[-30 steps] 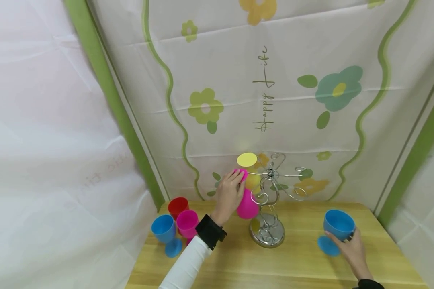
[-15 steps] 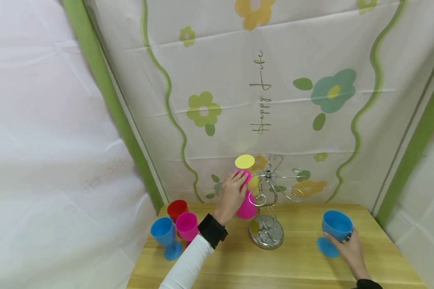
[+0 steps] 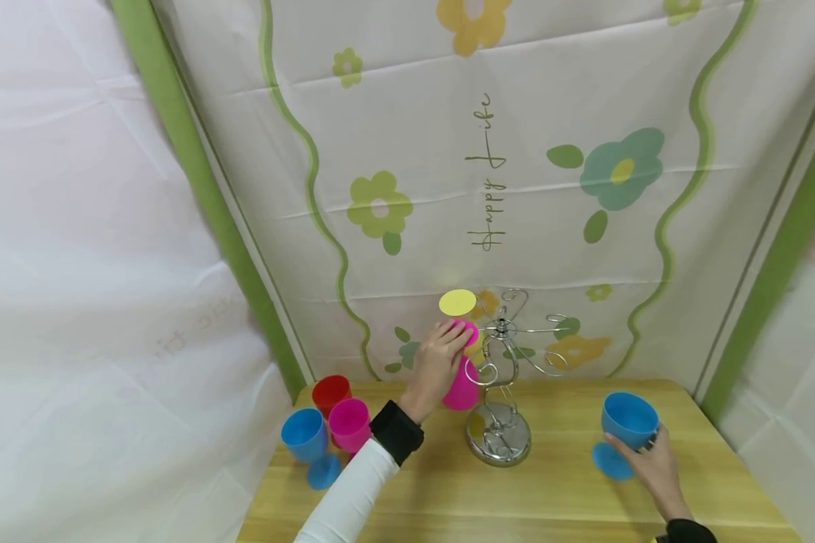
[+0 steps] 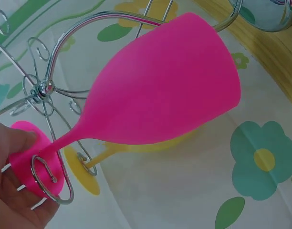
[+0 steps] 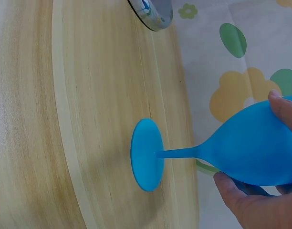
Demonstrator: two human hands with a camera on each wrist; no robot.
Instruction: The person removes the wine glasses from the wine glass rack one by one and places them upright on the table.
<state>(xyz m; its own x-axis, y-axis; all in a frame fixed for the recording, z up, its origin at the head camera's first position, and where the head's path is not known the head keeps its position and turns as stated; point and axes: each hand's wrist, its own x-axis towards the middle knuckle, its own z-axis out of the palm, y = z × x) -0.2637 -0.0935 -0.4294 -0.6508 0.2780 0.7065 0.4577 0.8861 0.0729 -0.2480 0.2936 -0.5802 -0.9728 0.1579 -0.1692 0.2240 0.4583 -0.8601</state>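
Upside down, a pink goblet (image 3: 461,388) hangs at the left of a chrome wire rack (image 3: 499,436). My left hand (image 3: 436,369) pinches its round foot between thumb and fingers. Seen from the left wrist, the goblet's stem (image 4: 67,138) lies at a curled wire hook (image 4: 53,177) of the rack. Just behind it a yellow goblet (image 4: 84,174) hangs inverted from another hook. At the right, my right hand (image 3: 659,469) grips the bowl of a blue goblet (image 3: 630,420). That goblet is upright, its foot (image 5: 147,155) close to the tabletop; whether they touch I cannot tell.
On the table's left stand a red goblet (image 3: 330,394), a second pink goblet (image 3: 349,424) and a second blue goblet (image 3: 305,437), close together and upright. The wooden table (image 3: 557,498) ends against a flowered cloth wall (image 3: 421,113) behind the rack.
The left hand has shifted the pink goblet's foot a little right, toward the rack's centre. My right hand keeps its hold on the blue goblet. The head view has moved slightly.
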